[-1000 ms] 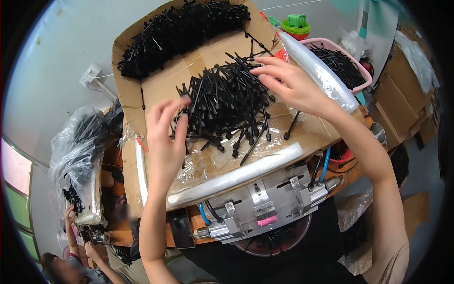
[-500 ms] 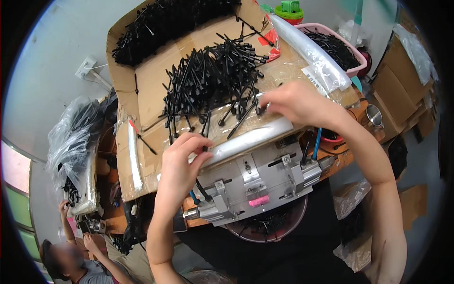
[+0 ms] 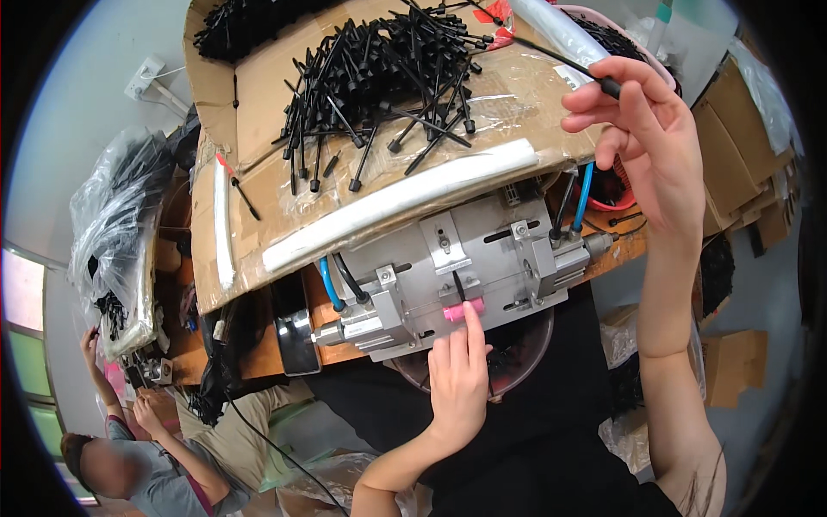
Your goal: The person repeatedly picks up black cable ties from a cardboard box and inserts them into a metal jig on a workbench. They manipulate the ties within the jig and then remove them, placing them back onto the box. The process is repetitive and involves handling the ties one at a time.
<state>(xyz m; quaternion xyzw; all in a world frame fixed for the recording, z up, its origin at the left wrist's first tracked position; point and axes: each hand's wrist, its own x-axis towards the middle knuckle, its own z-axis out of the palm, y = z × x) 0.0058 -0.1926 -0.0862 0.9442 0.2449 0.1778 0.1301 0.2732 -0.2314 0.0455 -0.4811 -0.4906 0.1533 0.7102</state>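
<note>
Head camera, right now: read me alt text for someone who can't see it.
A person's right hand holds up a thin black rod with a thicker end, while the left hand extends a finger to a pink piece on a metal fixture. Behind, black rods lie heaped on cardboard.

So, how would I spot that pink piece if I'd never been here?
Find the cardboard box with its heap of black rods, then the silver metal plate in front. Near the middle of the plate's front edge, where the left hand points, is the small pink block. Its colour stands out against the silver.
</note>
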